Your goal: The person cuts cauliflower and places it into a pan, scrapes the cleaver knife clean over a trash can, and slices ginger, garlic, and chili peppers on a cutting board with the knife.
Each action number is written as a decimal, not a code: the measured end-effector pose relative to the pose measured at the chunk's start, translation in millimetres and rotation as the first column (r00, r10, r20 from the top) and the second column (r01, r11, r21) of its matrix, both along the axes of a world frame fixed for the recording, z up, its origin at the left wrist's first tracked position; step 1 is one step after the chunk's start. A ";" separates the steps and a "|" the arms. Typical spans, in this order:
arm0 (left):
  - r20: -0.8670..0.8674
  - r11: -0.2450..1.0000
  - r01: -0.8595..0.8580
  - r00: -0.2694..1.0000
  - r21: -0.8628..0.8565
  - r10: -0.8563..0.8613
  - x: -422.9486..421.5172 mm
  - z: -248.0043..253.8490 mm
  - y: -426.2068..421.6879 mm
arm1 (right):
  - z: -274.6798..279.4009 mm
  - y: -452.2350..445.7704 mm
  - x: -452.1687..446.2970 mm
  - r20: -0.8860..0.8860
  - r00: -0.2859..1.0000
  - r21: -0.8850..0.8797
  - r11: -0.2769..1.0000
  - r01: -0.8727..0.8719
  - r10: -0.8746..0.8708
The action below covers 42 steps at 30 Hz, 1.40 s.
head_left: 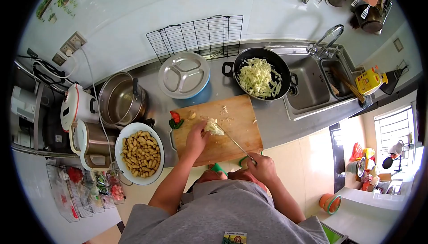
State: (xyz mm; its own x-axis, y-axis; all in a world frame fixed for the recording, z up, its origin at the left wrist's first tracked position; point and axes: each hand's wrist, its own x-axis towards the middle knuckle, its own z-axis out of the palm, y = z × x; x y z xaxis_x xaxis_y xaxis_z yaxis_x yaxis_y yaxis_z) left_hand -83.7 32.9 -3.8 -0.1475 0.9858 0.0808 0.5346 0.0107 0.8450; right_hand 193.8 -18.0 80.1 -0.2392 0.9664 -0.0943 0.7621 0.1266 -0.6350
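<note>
My left hand (196,138) grips a pale chunk of cabbage (214,127) on the wooden cutting board (240,110). In my right hand (263,169) is the handle of a kitchen knife (236,143), its blade reaching up to the cabbage's right side. Small chopped bits (224,110) lie on the board beyond the cabbage. At the board's upper left are a red pepper (175,116), a green pepper (176,124) and a small tan piece (191,114), perhaps garlic or ginger. Behind the board, shredded cabbage (261,78) fills a black two-handled pan (236,57).
Left of the board stands a white bowl (117,152) of peanuts (141,154), with a steel pot (120,101) and a rice cooker (80,106) behind it. A divided steel plate (183,73) sits behind the board. The double sink (307,81) is at right.
</note>
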 end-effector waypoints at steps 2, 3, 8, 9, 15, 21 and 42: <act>-0.054 0.998 0.018 0.998 0.053 -0.015 2.8 9.1 2.3 | 0.4 0.4 -3.4 -0.006 1.000 0.020 1.000 0.000 0.000; -0.054 0.998 0.019 0.998 0.052 -0.016 4.4 11.5 2.2 | 0.5 0.7 -5.1 0.021 1.000 0.007 1.000 -0.008 0.008; 0.001 0.999 -0.041 0.999 -0.012 0.041 10.0 9.7 0.5 | 7.9 4.4 -12.8 0.099 0.995 -0.060 0.998 -0.013 0.019; 0.002 0.999 -0.041 0.999 -0.013 0.041 10.4 10.2 0.1 | 10.8 4.9 -14.1 0.117 0.993 -0.099 0.995 -0.023 0.035; -0.011 1.000 -0.025 1.000 0.014 0.025 13.2 1.3 -1.2 | 6.0 0.8 -29.8 0.338 0.929 -0.209 0.974 -0.085 0.154; 0.021 0.996 -0.079 0.997 0.035 0.078 16.0 9.7 -2.1 | 25.3 4.5 -51.6 0.455 0.853 -0.277 0.951 -0.137 0.255; -0.104 0.993 -0.115 0.988 -0.039 0.111 -3.5 16.6 -23.0 | 1.3 -6.3 0.3 0.145 0.989 -0.302 0.951 0.060 -0.017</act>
